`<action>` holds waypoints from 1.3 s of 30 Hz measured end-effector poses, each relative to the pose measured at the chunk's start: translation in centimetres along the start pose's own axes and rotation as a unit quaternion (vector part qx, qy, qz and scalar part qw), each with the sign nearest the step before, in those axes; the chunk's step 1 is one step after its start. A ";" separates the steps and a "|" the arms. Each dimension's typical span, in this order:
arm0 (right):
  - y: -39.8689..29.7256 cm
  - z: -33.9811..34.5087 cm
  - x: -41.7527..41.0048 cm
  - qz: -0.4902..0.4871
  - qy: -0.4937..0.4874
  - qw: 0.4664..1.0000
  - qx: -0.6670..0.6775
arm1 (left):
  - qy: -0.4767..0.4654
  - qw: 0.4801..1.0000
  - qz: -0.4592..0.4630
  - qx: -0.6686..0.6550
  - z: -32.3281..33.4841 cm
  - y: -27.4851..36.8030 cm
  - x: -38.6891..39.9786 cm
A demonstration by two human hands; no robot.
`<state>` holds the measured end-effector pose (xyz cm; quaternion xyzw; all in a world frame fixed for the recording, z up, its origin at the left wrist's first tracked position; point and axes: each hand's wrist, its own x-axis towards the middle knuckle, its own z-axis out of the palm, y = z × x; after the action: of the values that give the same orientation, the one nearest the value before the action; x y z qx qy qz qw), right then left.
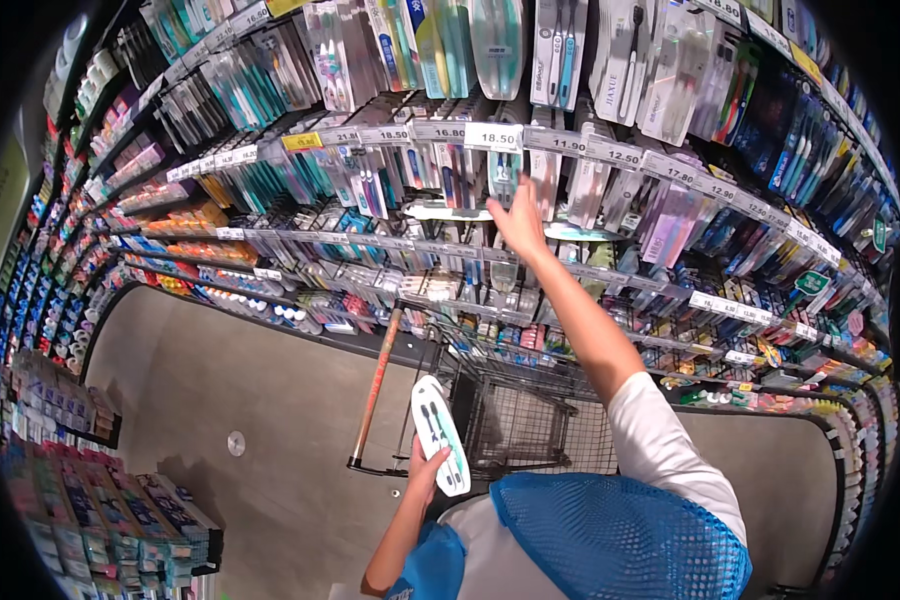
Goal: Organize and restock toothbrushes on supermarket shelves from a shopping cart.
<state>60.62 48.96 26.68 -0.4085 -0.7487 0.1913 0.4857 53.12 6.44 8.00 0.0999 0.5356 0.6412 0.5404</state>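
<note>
A white and green toothbrush pack (440, 435) with dark-headed toothbrushes is held in my left hand (426, 463), low in front of my body. My right hand (519, 221) reaches out to the shelf, its fingers spread at a hanging toothbrush pack (504, 176) below a white price tag (493, 138). Whether the fingertips touch that pack cannot be told. Beside the hand, a white pack (446, 213) and a pale green-edged pack (583, 234) lie flat or jut out under the hanging rows.
A wire shopping cart (592, 435) with an orange handle (379, 382) stands between me and the shelves. Price rails (615, 154) cross the curved toothbrush display. Stacked goods (120, 525) stand at the lower left on the grey floor (270, 405).
</note>
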 end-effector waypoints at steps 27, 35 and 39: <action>1.3 1.4 4.9 0.113 -0.070 0.893 0.431 | 0.154 0.979 0.051 -0.122 -7.3 -3.2 -7.9; 1.5 -3.1 4.5 0.157 -0.203 0.810 0.527 | 0.048 0.989 0.065 -0.120 -6.3 -1.9 -5.6; 2.8 -3.3 3.8 0.149 -0.226 0.788 0.553 | -0.006 0.988 0.052 -0.147 -5.4 -1.2 -4.4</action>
<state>63.95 53.27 28.41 -0.1219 -0.5333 0.7291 0.4113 51.79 -0.41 6.85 0.0514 0.4264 0.7394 0.5185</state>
